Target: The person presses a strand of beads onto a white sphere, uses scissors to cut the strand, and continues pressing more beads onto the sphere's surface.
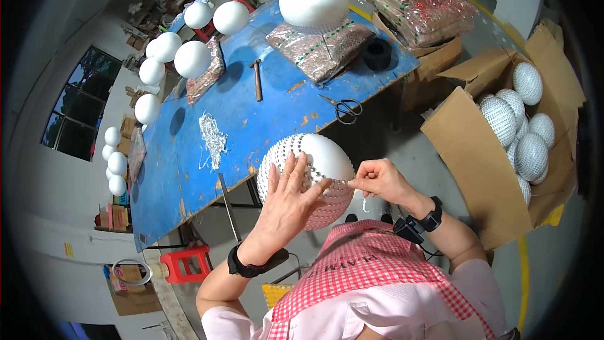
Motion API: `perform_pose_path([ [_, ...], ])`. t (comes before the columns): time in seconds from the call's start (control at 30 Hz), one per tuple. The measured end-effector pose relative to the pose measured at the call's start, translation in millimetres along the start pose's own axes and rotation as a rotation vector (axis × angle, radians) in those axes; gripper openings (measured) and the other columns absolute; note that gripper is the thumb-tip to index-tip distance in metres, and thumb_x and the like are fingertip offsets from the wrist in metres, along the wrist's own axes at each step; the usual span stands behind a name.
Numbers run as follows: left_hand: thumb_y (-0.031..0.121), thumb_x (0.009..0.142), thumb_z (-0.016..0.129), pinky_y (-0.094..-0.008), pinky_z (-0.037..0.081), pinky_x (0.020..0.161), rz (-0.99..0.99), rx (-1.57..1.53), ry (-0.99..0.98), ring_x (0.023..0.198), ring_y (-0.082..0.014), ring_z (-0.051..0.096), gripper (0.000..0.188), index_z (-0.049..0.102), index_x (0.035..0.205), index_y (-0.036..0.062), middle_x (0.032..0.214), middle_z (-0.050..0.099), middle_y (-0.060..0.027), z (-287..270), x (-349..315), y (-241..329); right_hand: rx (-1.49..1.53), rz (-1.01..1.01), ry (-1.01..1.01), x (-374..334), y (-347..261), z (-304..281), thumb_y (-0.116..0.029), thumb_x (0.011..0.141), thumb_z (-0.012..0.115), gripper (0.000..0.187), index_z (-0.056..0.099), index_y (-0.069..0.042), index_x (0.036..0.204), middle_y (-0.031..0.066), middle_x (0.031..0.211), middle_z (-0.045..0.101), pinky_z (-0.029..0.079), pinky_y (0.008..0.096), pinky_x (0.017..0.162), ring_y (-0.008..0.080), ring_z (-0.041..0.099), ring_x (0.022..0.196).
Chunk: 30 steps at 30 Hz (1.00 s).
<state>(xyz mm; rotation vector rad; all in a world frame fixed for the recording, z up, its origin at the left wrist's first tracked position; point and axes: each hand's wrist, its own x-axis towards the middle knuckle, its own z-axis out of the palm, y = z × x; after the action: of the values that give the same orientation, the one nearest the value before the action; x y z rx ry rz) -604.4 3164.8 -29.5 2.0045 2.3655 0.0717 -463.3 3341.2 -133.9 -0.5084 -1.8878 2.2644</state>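
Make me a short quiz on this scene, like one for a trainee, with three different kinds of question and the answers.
1. Choose: the right hand pinches (A) scissors, (B) a beaded strand, (C) a black roll.
2. True or false: the left hand is spread on the partly beaded ball.
3. Fill in: the brown-handled tool lying on the blue table is a ____.

Key: 1 B; 2 true; 3 hammer.

The ball [335, 156] is white, the apron [368, 271] red-and-white checked.
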Motion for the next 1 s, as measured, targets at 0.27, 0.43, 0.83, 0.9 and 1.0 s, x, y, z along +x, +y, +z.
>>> perform_pose_path([
  [0.27, 0.018, 0.082, 0.067, -0.063, 0.024, 0.105, 0.01, -0.136, -0.015, 0.133, -0.0397, 0.033, 0.046, 0.055, 0.126, 0.0205, 0.133, 0.043, -0.0143, -19, -14, -17, 0.097, 0.081, -0.069, -2, -12, 20, -0.021, 0.089, 0.066, 0.023, 0.058, -0.006, 0.074, -0.0025, 0.061, 0.058, 0.04, 0.0164, 0.046, 0.0022, 0.053, 0.053],
  [0.43, 0.019, 0.083, 0.067, -0.0632, 0.023, 0.105, -0.001, -0.227, 0.028, 0.134, -0.0391, 0.032, 0.047, 0.053, 0.128, 0.0207, 0.134, 0.041, -0.0143, -25, -16, -25, 0.03, 0.067, -0.063, 4, -22, 32, -0.021, 0.089, 0.066, 0.023, 0.058, -0.006, 0.074, -0.0015, 0.06, 0.058, 0.04, 0.0169, 0.046, 0.003, 0.054, 0.052],
  [0.83, 0.041, 0.086, 0.06, -0.0642, 0.024, 0.104, 0.192, -0.184, -0.029, 0.133, -0.0396, 0.031, 0.048, 0.052, 0.13, 0.0259, 0.136, 0.041, -0.0142, -13, -17, -92, 0.068, 0.204, 0.006, 39, -31, 76, -0.019, 0.09, 0.062, 0.021, 0.06, -0.004, 0.075, 0.0018, 0.059, 0.06, 0.041, 0.0187, 0.045, 0.0056, 0.054, 0.05],
  [0.9, 0.04, 0.086, 0.059, -0.0654, 0.025, 0.102, 0.223, -0.115, -0.003, 0.133, -0.0376, 0.03, 0.046, 0.054, 0.128, 0.0233, 0.133, 0.043, -0.0154, -4, -14, -103, 0.019, 0.23, 0.036, 45, -27, 79, -0.019, 0.09, 0.062, 0.022, 0.06, -0.004, 0.075, 0.0017, 0.059, 0.06, 0.041, 0.0188, 0.045, 0.0056, 0.054, 0.05],
  [1.0, 0.028, 0.086, 0.062, -0.0649, 0.019, 0.106, 0.172, -0.197, -0.047, 0.136, -0.0407, 0.027, 0.046, 0.052, 0.131, 0.0252, 0.137, 0.04, -0.0152, -5, -9, -115, 0.021, 0.241, 0.03, 54, -19, 74, -0.021, 0.09, 0.063, 0.022, 0.059, -0.005, 0.075, 0.0011, 0.06, 0.06, 0.042, 0.0185, 0.047, 0.0052, 0.054, 0.051],
])
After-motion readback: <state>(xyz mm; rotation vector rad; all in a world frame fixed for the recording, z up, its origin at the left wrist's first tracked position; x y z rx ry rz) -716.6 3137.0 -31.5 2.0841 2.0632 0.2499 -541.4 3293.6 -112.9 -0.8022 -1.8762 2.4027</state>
